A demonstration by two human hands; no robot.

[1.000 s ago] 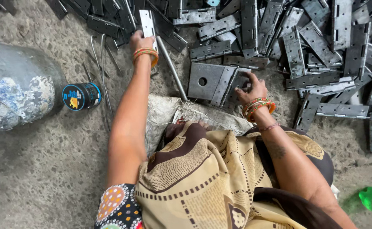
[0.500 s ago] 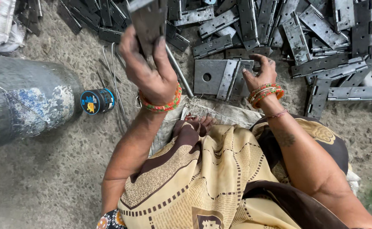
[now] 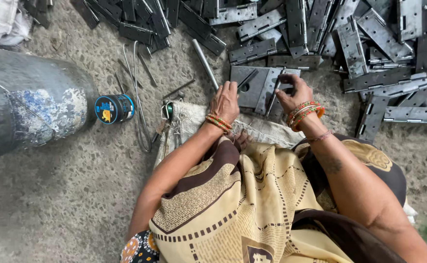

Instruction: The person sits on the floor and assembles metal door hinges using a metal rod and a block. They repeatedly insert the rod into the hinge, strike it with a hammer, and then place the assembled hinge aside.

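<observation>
I am pressing my left hand [image 3: 225, 101] on the hinge [image 3: 258, 87], right hand [image 3: 291, 92] pinching its pin [image 3: 274, 92]; stiff, heavy steel, best gripped by the leaf edges.

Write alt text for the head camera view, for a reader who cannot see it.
Seen from above, a seated person's left hand and right hand rest on a grey metal hinge plate on a rough concrete floor. Many more hinges are heaped beyond it, with a small blue tin and a large grey drum to the left.
</observation>
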